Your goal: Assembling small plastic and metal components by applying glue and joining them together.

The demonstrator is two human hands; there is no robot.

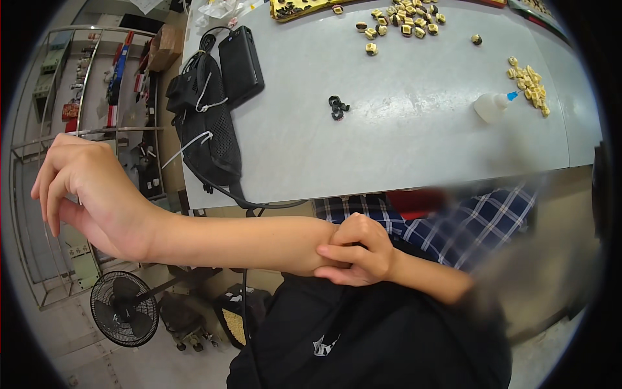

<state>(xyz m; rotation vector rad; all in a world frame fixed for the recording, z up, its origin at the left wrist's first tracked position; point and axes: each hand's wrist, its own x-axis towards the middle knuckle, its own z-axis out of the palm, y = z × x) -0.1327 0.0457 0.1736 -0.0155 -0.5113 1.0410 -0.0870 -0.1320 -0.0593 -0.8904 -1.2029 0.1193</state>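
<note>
My left hand (97,188) is held out past the table's left edge, wrist bent, fingers loosely curled and apart, with nothing in them. My right hand (363,253) is closed on my left forearm (240,240) close to the elbow, thumb and fingers pressed against the skin. Both arms are in front of my body, on the near side of the grey table (291,155). Beyond them on the tabletop lie a few small black ring-shaped pieces (337,108). A white squeeze bottle (490,107) with a blue tip stands at the right beside a heap of small pale-yellow parts (531,84).
Small black-and-cream pieces (408,23) lie scattered at the back, near a yellow tray (304,8). A black power bank (241,65) and a black mesh pouch (210,123) with cables occupy the left edge. A floor fan (124,308) and metal rack (81,84) stand left.
</note>
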